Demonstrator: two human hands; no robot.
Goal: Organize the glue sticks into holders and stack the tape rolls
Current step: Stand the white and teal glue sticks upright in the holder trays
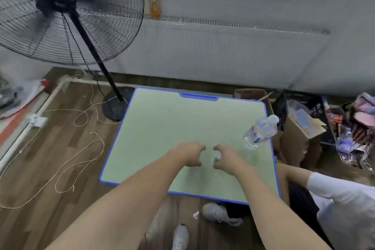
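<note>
No glue sticks, holders or tape rolls are seen on the table (pixel 154 128). A small pale object (pixel 218 157), too blurred to name, is seen at the curled fingers of the right hand (pixel 225 158) above the table's near middle; whether it is pinched cannot be told. The left hand (pixel 189 153), just beside, is curled on nothing. It is judged light and rigid, best gripped round its sides. A water bottle (pixel 260 131) lies at the table's right edge.
</note>
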